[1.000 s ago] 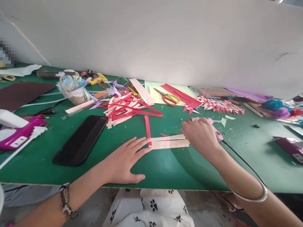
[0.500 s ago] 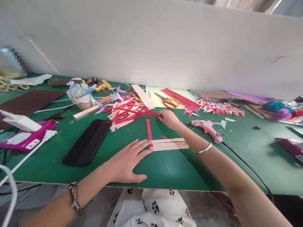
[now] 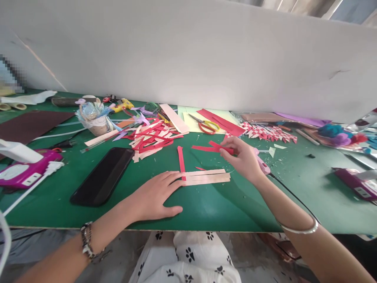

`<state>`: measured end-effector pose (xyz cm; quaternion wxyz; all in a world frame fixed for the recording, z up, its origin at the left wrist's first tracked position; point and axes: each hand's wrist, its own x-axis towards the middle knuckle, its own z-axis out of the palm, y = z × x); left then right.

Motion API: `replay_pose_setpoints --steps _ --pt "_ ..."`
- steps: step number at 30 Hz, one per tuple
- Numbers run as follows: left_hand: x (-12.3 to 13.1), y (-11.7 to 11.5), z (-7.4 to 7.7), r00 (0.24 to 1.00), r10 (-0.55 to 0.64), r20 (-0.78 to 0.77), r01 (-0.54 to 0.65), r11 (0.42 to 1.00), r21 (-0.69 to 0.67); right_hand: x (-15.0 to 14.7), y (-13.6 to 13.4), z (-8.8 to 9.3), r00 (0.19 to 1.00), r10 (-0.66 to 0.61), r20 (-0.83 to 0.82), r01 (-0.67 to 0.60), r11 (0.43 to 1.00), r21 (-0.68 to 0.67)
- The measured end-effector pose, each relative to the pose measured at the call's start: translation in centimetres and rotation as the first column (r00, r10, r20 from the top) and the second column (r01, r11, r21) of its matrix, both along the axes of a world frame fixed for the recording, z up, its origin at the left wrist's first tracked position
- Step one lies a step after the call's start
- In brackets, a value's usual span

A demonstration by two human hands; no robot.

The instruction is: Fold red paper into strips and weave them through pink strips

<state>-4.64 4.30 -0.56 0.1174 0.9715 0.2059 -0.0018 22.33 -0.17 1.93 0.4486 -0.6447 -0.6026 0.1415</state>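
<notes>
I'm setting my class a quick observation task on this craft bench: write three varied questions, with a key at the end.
1. Short answer: What is the right hand holding?

2. True or false: The pale pink strips lie to the right of the left hand.

3. Multiple choice: Which of these lies on the pale yellow sheet?
A) phone
B) scissors
C) glue gun

Key:
1. Red paper
2. True
3. B
</notes>
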Motion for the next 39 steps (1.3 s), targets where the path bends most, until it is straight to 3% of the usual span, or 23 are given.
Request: replay_pose_setpoints --steps 7,11,14,17,29,39 --pt "2.5 0.0 -0.3 0.982 0.154 0.114 -0.162 0.984 0.073 -0.5 -2.1 -0.7 1.000 -0.010 0.027 0.007 0.995 0.097" --pt "3.4 -0.1 -0.3 0.972 0.203 0.119 -0.215 0.972 0.098 -0.8 -3.1 -1.0 0.974 -0.007 0.227 -0.049 0.969 0.240" --pt "3.8 -0.2 -0.2 0.967 0.223 0.123 -0.238 0.964 0.122 -1.0 -4.2 -1.3 0.871 -0.042 0.490 -0.180 0.900 0.396" --pt "3.8 -0.3 -0.1 0.966 0.218 0.140 -0.237 0.961 0.143 -0.8 -5.2 -1.7 0.757 -0.083 0.648 -0.279 0.855 0.436" --pt "3.9 -0.3 -0.2 0.941 0.248 0.231 -0.275 0.957 0.091 -0.8 -6.3 -2.5 0.795 -0.142 0.590 -0.176 0.876 0.449" --pt "3.9 -0.2 0.0 0.938 0.274 0.212 -0.289 0.956 0.043 -1.0 -6.5 -3.4 0.820 -0.098 0.564 -0.150 0.914 0.376"
